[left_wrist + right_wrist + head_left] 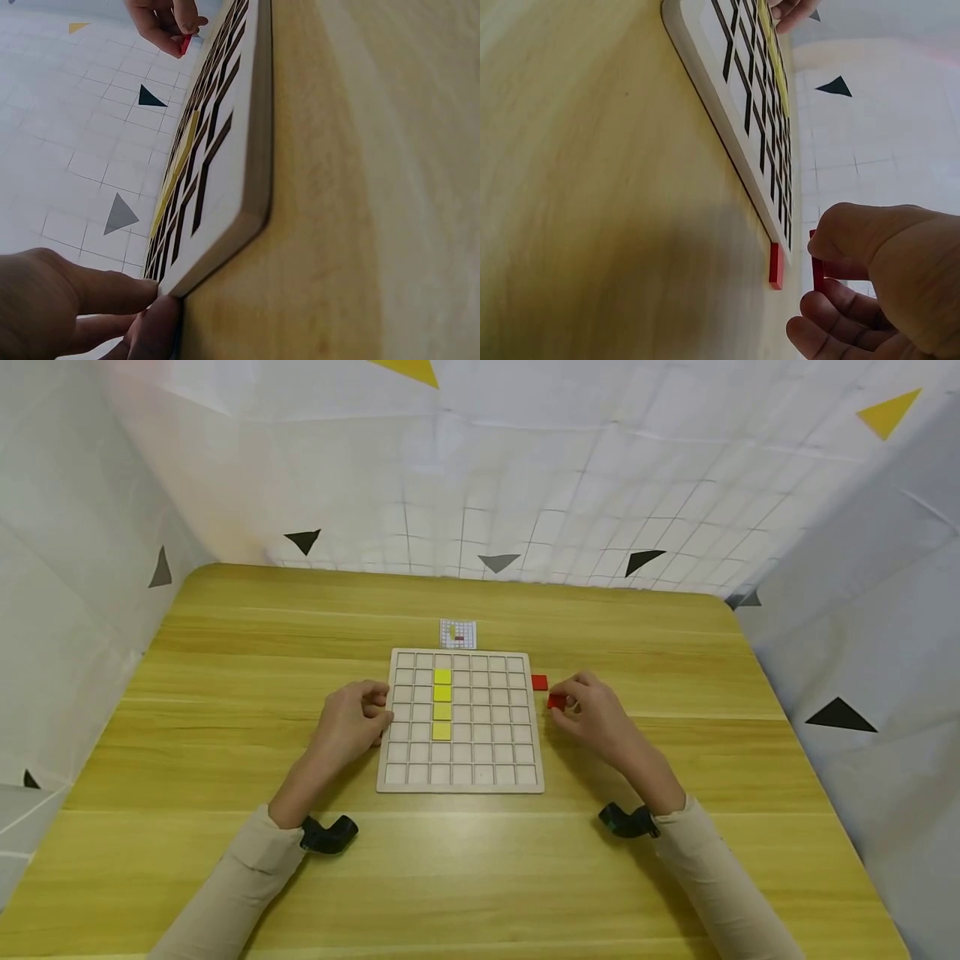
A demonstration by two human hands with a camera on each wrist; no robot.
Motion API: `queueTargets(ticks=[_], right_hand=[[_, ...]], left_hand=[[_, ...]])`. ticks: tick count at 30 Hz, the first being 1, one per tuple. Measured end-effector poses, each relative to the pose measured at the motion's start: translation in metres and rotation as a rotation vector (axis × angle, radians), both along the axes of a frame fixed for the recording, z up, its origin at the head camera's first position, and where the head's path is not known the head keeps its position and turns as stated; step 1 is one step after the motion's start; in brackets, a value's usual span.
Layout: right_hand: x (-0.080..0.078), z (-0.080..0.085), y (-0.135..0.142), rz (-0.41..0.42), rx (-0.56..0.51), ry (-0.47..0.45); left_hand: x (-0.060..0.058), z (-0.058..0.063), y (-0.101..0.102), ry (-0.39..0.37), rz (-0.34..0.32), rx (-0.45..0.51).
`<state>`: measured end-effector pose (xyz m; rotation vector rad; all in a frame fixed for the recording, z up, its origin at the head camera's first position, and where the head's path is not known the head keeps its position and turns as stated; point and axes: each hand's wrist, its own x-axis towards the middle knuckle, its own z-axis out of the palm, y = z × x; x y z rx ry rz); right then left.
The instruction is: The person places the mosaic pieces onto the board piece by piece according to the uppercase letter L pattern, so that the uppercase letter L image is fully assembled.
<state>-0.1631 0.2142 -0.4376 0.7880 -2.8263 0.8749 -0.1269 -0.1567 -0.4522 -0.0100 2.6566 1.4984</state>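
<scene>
A light wooden grid board (pixel 459 783) lies on the table, with several yellow tiles (pixel 442 693) lined up in one column of its cells. My left hand (pixel 352 714) holds the board's left edge, its thumb and fingertips right at the rim; the same hand (pixel 67 307) appears low in the left wrist view. Just off the board's right side, my right hand (pixel 596 710) pinches a red square tile (pixel 556 702) between thumb and fingers. In the right wrist view this tile (pixel 817 262) stands on edge in the grip. Another red tile (pixel 539 682) lies against the board's right edge.
A small printed card (pixel 458 634) showing a grid with yellow and red marks lies behind the board. The wooden table (pixel 480 877) is walled by white sheets (pixel 525 468) with triangle prints. Black curved pieces (pixel 330 835) are worn at both wrists.
</scene>
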Motion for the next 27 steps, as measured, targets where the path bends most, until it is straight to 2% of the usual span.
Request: queueTargets(ticks=[9,15,27], right_hand=[[0.007,0.001,-0.009,0.042,-0.008,0.042],[0.012,0.001,-0.016,0.053,0.002,0.032],[0.016,-0.003,-0.03,0.13,-0.037,0.052]], left_hand=[[0.0,0.001,0.0,-0.01,0.004,0.006],[0.0,0.0,0.0,-0.001,0.005,0.002],[0.0,0.001,0.0,0.01,-0.001,-0.003]])
